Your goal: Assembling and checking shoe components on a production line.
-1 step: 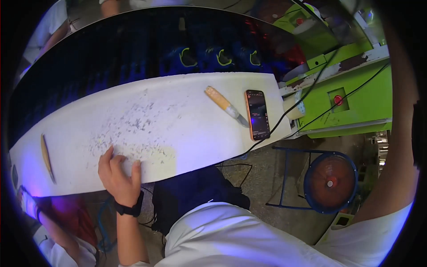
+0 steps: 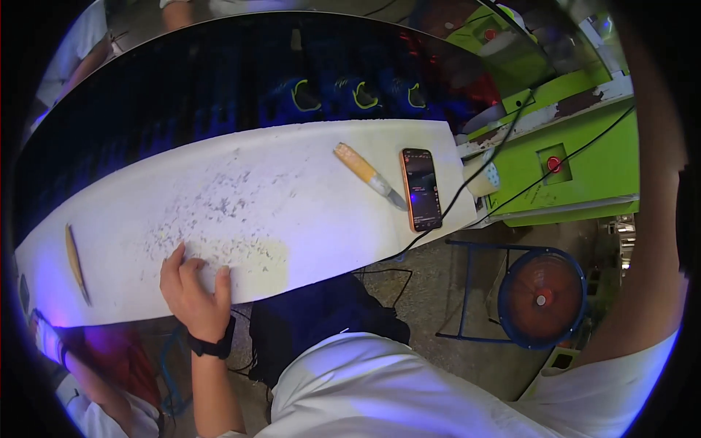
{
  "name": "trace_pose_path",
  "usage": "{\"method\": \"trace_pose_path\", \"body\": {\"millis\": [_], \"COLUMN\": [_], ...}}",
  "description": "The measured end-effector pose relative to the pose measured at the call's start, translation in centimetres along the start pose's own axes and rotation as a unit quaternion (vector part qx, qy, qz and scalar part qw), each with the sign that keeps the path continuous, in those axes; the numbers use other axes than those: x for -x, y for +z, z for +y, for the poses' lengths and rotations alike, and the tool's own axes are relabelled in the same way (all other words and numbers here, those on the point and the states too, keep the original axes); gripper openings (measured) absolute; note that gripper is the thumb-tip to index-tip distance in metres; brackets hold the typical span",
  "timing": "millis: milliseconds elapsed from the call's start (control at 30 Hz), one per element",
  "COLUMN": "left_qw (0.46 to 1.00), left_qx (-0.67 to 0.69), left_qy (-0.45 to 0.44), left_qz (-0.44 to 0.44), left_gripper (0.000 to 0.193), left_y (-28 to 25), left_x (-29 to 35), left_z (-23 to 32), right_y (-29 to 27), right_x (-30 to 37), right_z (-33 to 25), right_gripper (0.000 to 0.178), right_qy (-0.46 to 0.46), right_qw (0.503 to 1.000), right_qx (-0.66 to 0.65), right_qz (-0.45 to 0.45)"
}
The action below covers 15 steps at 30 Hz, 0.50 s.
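Note:
My left hand [image 2: 196, 288] rests at the near edge of a white tabletop [image 2: 321, 219], fingers apart and holding nothing, a black watch on its wrist. Just beyond the fingertips lie scattered dark scuffs or scraps [image 2: 230, 197]. Toward the table's right end is a knife [image 2: 369, 175] with a yellowish handle and a short metal blade. Beside it, a phone [image 2: 423, 190] in an orange case shows a lit screen. At the left end lies a slim wooden tool [image 2: 75, 263] with a thin dark tip. My right arm rises along the right rim; its hand is out of view.
Behind the table, a dark panel or belt carries blue shoe-like pieces [image 2: 305, 96] with yellow-green edging. A green machine [image 2: 584, 164] with a red button stands right, black cables crossing it. A blue-framed fan [image 2: 542, 299] is on the floor. A co-worker's arm [image 2: 91, 376] shows lower left.

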<state>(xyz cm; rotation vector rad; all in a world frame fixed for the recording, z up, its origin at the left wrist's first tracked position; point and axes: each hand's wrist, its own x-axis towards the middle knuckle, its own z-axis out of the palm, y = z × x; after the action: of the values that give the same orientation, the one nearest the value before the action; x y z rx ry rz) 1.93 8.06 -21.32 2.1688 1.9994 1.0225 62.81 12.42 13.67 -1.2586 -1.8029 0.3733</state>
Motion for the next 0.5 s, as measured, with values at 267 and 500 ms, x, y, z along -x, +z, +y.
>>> {"method": "trace_pose_path", "body": {"millis": [267,500], "left_qw": [0.999,0.999], "left_qx": [-0.012,-0.029], "left_qy": [-0.028,-0.01], "left_qz": [-0.02,-0.021], "left_gripper": [0.034,0.034], "left_y": [0.1,-0.4], "left_x": [0.3,0.2], "left_z": [-0.1,-0.5], "right_y": [10.8,33.5], "right_x": [-3.7,-6.8], "right_z": [-3.7,-4.5], "right_gripper": [0.016,0.015], "right_qy": [-0.078,-0.208], "right_qw": [0.995,0.976], "right_qx": [0.058,-0.028], "right_qz": [0.001,-0.057]}}
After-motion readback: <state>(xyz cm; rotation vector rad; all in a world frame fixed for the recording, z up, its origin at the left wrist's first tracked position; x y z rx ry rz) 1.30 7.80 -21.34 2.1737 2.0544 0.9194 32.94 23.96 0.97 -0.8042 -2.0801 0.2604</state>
